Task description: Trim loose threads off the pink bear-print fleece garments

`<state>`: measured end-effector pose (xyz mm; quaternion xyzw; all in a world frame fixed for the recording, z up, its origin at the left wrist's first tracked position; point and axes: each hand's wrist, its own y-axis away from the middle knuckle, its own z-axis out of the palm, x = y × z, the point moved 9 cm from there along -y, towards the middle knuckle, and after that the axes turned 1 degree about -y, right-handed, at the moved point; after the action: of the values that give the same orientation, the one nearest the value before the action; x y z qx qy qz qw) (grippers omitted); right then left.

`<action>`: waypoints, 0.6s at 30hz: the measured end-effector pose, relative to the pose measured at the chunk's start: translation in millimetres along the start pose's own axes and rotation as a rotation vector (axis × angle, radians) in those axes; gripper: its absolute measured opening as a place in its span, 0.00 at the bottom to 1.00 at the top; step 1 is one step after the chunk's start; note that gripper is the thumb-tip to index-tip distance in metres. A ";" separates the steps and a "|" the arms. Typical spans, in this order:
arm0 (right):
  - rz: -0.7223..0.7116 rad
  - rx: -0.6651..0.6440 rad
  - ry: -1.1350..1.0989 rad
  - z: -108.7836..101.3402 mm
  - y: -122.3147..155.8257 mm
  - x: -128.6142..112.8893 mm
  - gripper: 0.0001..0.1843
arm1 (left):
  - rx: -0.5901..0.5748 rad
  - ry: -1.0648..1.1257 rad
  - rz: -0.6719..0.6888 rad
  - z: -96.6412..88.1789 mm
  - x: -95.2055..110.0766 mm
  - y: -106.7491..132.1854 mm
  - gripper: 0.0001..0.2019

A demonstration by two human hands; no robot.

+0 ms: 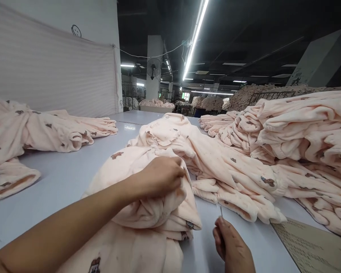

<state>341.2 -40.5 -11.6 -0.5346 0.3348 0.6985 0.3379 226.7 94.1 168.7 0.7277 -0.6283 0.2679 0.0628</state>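
Observation:
A pale pink fleece garment with small brown bear prints lies heaped on the table in front of me. My left hand reaches across it, fingers closed on a bunched fold of the fleece. To the right of the heap, apart from the cloth, my right hand is pinched round a thin, pointed metal tool. Only the slender tip shows above the thumb; the rest is hidden in the fist, so its exact kind is unclear.
More pink fleece garments are piled on the right, others on the left. A printed brown board or sheet lies at the lower right of the pale table. Heaps of cloth fill the background.

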 end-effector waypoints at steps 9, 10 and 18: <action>0.063 0.081 0.046 -43.1 -10.1 34.8 0.21 | -0.581 -0.612 0.163 134.6 25.0 -23.3 0.05; 0.060 0.073 0.065 -42.7 -10.0 35.4 0.21 | -0.595 -0.614 0.174 142.1 23.0 -22.8 0.03; 0.010 -0.016 0.205 -42.7 -15.6 44.9 0.22 | -0.608 -0.351 0.136 53.1 17.9 -21.4 0.05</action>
<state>367.4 -62.2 -65.7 -0.6043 0.3644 0.6446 0.2941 264.7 59.9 137.3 0.6673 -0.7274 -0.0570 0.1495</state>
